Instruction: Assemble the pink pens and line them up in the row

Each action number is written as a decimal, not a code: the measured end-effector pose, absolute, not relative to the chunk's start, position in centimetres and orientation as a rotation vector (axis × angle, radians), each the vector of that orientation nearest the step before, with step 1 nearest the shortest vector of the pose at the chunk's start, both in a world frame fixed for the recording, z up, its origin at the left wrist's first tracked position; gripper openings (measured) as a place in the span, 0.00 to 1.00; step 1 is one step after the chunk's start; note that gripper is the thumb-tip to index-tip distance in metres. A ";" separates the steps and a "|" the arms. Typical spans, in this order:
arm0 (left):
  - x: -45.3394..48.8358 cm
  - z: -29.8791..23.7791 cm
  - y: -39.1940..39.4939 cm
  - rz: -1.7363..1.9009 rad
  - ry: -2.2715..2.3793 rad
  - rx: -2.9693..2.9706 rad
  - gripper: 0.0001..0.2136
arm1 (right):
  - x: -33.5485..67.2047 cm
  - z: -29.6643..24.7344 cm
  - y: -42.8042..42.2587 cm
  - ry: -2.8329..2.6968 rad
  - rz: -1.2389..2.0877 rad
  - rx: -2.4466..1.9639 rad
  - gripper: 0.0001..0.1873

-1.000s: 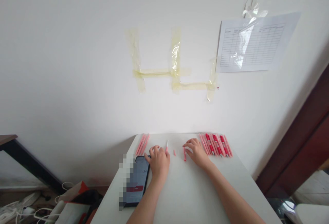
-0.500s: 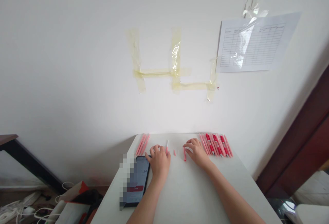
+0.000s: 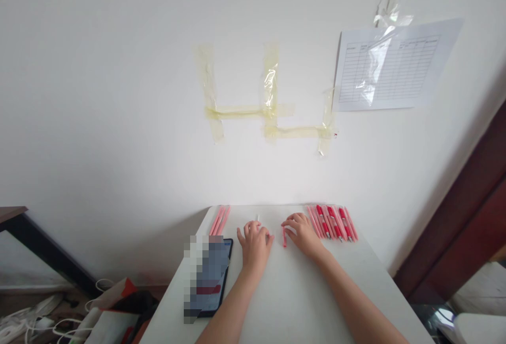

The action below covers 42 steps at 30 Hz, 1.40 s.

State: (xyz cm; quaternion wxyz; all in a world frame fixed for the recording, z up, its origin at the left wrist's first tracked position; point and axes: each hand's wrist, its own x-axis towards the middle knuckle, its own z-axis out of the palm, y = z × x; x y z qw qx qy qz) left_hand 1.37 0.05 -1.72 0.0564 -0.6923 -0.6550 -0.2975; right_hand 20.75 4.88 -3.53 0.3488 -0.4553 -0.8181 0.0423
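Note:
My left hand (image 3: 256,241) lies on the white table (image 3: 292,291) with its fingers curled over a thin white pen refill (image 3: 258,218), whose tip pokes out beyond the fingertips. My right hand (image 3: 303,234) rests beside it, fingers bent, touching a short pink pen part (image 3: 283,236). A row of several pink and red pens (image 3: 332,223) lies just right of my right hand. A few pink pen barrels (image 3: 219,220) lie at the table's far left corner.
A phone (image 3: 208,275) lies near the table's left edge. The wall behind carries strips of yellowed tape (image 3: 269,107) and a printed sheet (image 3: 391,65). Bags and cables (image 3: 79,312) sit on the floor at the left. A dark wooden frame (image 3: 466,212) stands at the right.
My left hand has slid to the right, away from the phone, and now covers the small pink piece and most of the white refill. My right hand has stayed put.

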 end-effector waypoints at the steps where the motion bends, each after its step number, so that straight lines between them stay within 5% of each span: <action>1: 1.4 -1.8 0.1 -0.896 -1.985 -2.099 0.02 | 20.7 -3.5 4.9 -2.121 0.111 -1.178 0.12; 8: 1.2 -2.1 0.4 -0.896 -1.953 -2.044 0.08 | 20.7 -3.3 4.7 -2.129 0.117 -1.160 0.12; 42: 0.6 -0.8 -0.1 -1.055 -2.033 -2.019 0.08 | 17.5 -2.6 2.9 -2.302 0.110 -1.109 0.21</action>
